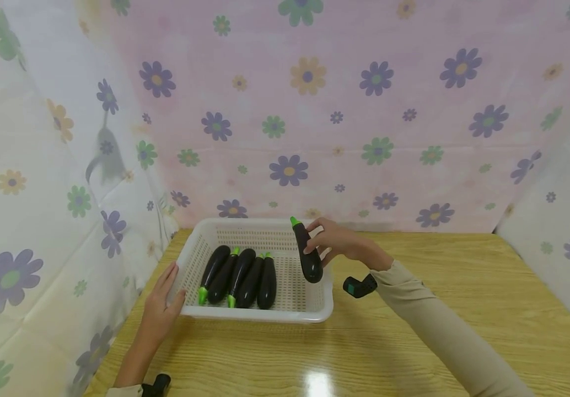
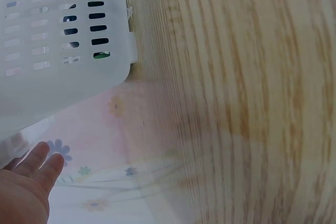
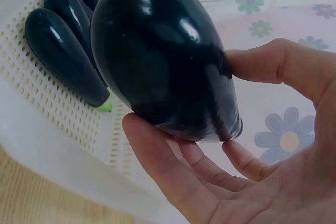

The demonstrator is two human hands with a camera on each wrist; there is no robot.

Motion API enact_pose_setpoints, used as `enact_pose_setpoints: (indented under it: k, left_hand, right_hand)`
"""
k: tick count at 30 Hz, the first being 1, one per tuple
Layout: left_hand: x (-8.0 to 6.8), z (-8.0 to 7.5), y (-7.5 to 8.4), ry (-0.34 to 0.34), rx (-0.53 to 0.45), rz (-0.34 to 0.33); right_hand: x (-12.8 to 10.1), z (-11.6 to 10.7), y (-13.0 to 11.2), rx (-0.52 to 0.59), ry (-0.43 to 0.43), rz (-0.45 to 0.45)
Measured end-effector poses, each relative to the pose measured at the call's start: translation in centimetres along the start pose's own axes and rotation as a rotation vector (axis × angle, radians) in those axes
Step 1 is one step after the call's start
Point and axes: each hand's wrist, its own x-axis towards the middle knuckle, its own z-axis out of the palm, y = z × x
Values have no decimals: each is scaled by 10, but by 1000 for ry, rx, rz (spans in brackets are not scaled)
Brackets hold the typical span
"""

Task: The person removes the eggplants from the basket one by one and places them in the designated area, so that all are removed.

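Observation:
My right hand point(image 1: 334, 242) holds an eggplant point(image 1: 308, 259), dark purple with a bright green stem, in the air above the right part of a white plastic basket point(image 1: 285, 315). In the right wrist view, thumb and fingers grip the glossy eggplant point(image 3: 157, 51) from two sides. My left hand point(image 1: 161, 306) holds the basket's left front corner, its thumb over the rim and its fingers along the outer side. The left wrist view shows some fingers point(image 2: 39, 169) beside the wall; the thumb is hidden there. Several eggplants point(image 1: 240, 278) lie side by side in the basket's left half.
The basket stands on a wood-grain table point(image 1: 414, 331). Behind it hangs a pink flowered cloth point(image 1: 339, 138), with pale flowered cloth point(image 1: 42, 220) at the left and right sides. A black device point(image 1: 359, 286) is worn at the right wrist, another point(image 1: 158, 385) at the left.

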Motion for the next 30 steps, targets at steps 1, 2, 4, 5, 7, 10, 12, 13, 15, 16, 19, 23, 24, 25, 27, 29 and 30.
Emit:
enact_pose_setpoints:
  k: [1, 2, 4, 5, 7, 10, 12, 13, 15, 16, 19, 23, 24, 25, 27, 29, 30]
  left_hand:
    - [0, 0, 0, 0, -1, -2]
    - [0, 0, 0, 1, 0, -4]
    - [-1, 0, 0, 3, 2, -3]
    - [-1, 0, 0, 5, 2, -3]
    - [-1, 0, 0, 11, 0, 0]
    - [-1, 1, -1, 16, 2, 6]
    - [0, 1, -1, 18, 4, 10]
    - [0, 2, -1, 19, 7, 12]
    - [0, 2, -2, 21, 12, 18]
    - [0, 2, -2, 22, 12, 20]
    - [0, 2, -2, 24, 11, 20]
    - [-1, 2, -2, 23, 9, 14]
    - [-1, 2, -1, 23, 7, 13]
    - [-1, 2, -1, 24, 7, 12]
    - [-2, 2, -1, 27, 8, 14]
    - [-2, 2, -2, 31, 4, 18]
    - [-2, 3, -2, 34, 2, 20]
  right_hand:
    - [-1, -1, 0, 1, 4, -1]
    - [-2, -2, 1, 3, 8, -1]
    - [-4, -4, 2, 2, 12, -4]
    - [-5, -6, 2, -1, 14, -7]
    - [-6, -8, 3, -5, 15, -16]
    - [-8, -12, 5, -8, 22, -22]
    - [-9, -14, 6, -7, 29, -25]
    - [-9, -15, 7, -8, 33, -26]
    - [-10, -17, 8, -5, 38, -27]
    - [-11, -18, 8, -5, 40, -27]
    - [-13, -21, 9, -5, 43, -29]
    - [-15, -25, 11, -10, 46, -28]
    - [-15, -26, 11, -9, 48, -26]
    - [-16, -27, 12, -15, 46, -31]
    - [-16, -28, 14, -20, 49, -34]
    - [-16, -30, 16, -22, 52, -36]
    - [-16, -31, 17, -21, 55, -34]
